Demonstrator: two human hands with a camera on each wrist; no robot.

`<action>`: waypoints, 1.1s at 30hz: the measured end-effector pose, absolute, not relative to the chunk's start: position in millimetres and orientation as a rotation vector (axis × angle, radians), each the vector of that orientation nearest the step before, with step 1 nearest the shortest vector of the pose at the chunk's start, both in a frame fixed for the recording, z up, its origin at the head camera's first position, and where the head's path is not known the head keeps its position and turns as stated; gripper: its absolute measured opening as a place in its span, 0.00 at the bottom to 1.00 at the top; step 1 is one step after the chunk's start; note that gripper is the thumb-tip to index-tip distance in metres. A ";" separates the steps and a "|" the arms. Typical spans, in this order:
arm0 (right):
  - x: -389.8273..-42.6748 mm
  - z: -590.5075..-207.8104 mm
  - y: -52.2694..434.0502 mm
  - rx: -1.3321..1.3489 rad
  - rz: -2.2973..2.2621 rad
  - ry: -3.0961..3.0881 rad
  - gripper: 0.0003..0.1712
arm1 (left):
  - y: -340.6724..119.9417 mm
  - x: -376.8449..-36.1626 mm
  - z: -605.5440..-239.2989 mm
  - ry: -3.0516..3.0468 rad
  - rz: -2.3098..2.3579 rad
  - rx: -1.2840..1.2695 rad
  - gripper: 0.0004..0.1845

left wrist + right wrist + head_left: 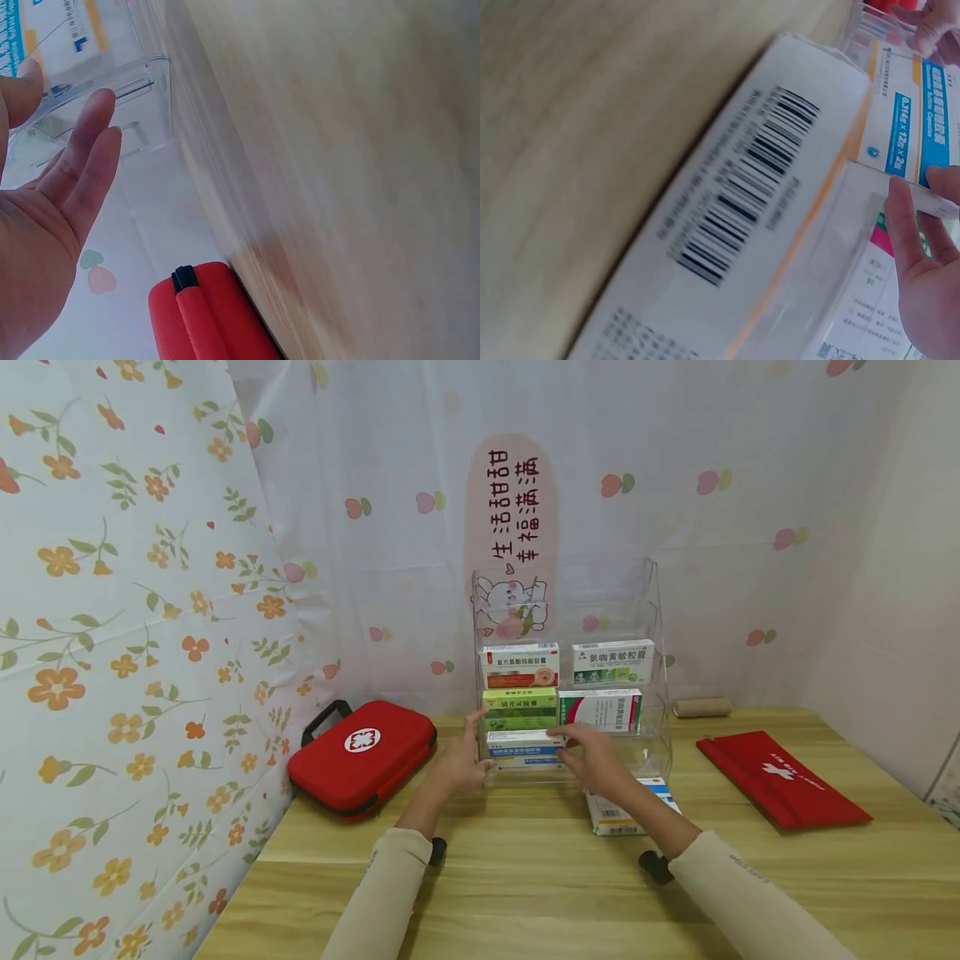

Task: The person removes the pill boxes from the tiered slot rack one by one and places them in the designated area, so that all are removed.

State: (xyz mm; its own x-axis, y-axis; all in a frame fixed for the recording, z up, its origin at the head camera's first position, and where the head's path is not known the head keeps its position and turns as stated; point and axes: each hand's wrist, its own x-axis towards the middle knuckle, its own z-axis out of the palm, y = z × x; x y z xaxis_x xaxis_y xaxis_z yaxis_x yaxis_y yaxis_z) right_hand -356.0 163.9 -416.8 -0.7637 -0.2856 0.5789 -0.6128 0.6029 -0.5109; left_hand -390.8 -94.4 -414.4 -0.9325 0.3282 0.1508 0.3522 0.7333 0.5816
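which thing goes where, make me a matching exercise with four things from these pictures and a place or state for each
Things
1. red hard case
2. flat red pouch
3. green box
4. blue-and-white box

Places and states
A. right of the clear rack
B. held at one end by the right hand
C. left of the rack
D. in the rack, untouched by the right hand

Pairs: 1-C, 2-A, 3-D, 4-B
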 end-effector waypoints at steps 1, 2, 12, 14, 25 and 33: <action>-355.7 -414.7 164.8 0.717 1.006 -2.382 0.21 | -94.3 -390.9 -414.2 -2.886 -0.982 -0.566 0.52; -355.6 -412.6 165.6 0.721 1.017 -2.370 0.21 | -94.3 -391.2 -414.3 -2.887 -0.985 -0.568 0.52; -351.2 -395.4 173.0 0.683 1.023 -2.334 0.21 | -94.6 -389.9 -414.1 -2.856 -0.988 -0.597 0.52; -350.0 -392.6 174.3 0.678 1.025 -2.329 0.21 | -94.5 -389.6 -414.0 -2.852 -0.985 -0.595 0.52; -336.3 -384.3 178.8 0.666 1.009 -2.306 0.19 | -93.9 -389.7 -415.4 -2.846 -0.984 -0.597 0.52; -323.0 -382.9 179.5 0.688 1.001 -2.332 0.19 | -94.0 -390.8 -414.1 -2.847 -0.993 -0.626 0.51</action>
State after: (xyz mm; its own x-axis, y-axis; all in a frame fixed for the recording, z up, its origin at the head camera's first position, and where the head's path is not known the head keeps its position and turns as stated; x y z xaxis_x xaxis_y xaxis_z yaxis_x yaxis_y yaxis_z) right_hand -323.0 179.5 -382.9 -0.7437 -0.2475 0.6210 -0.6207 0.6007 -0.5038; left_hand -390.8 -94.0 -414.1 -0.9156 0.3553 0.1885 0.3954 0.7097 0.5830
